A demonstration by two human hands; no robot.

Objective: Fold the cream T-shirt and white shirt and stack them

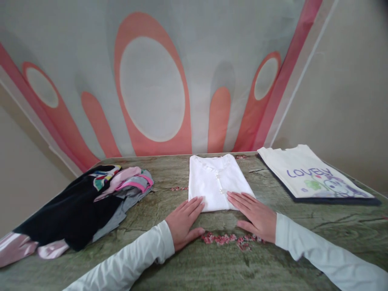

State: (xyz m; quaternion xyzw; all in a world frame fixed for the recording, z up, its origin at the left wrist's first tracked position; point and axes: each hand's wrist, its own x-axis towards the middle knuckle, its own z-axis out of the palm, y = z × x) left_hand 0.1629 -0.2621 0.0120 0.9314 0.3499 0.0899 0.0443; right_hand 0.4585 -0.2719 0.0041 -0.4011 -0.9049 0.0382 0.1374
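A white shirt [209, 190] with small buttons down its front lies folded into a neat rectangle at the middle of the table, its neckline toward the wall. My left hand [185, 222] rests flat at the shirt's near left corner, fingertips touching the fabric. On the near right corner lies my right hand [254, 216], its fingers stretched over the cloth and the thumb apart. Neither hand grips anything.
On the left is a loose pile of clothes [72, 206], black, pink and grey. A folded white shirt [281, 161] with "LOVELY" lettering tops a dark folded garment [336, 200] on the right. The wood-patterned table [212, 266] meets a patterned backdrop [197, 52].
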